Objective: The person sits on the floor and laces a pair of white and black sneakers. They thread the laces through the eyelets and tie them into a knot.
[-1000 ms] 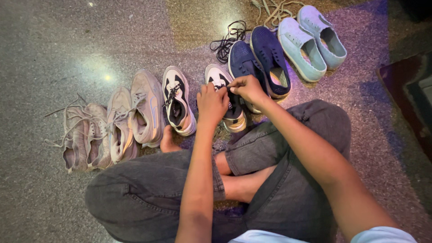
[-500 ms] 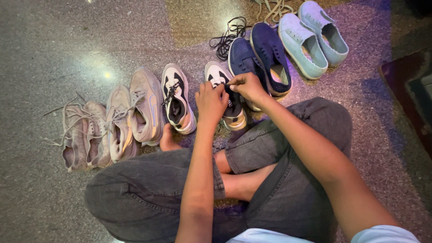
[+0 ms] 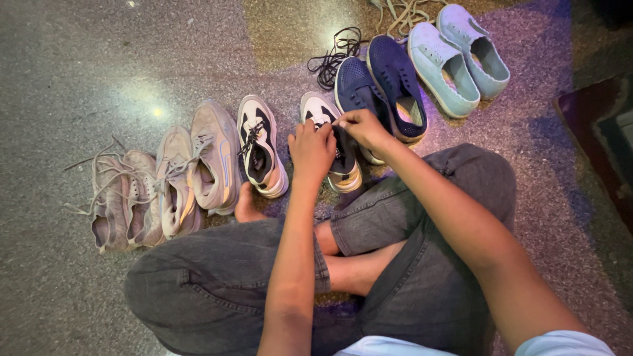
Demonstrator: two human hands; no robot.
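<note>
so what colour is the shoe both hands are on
White and black sneaker, with black lace; the head view shows it.

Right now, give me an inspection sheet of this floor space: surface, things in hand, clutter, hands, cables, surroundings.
Surface: speckled stone floor, glare spot on it.
Things in hand: black and white sneaker, black lace at its tongue; its mate beside it.
Clutter: two beige pairs, navy slip-ons, pale blue pair, loose black laces, loose beige laces.
Hands: left hand on the sneaker; right hand pinching the lace; exact grip unclear.
Cables: nothing seen.
Surroundings: dark mat at right; person sits cross-legged in grey jeans.
</note>
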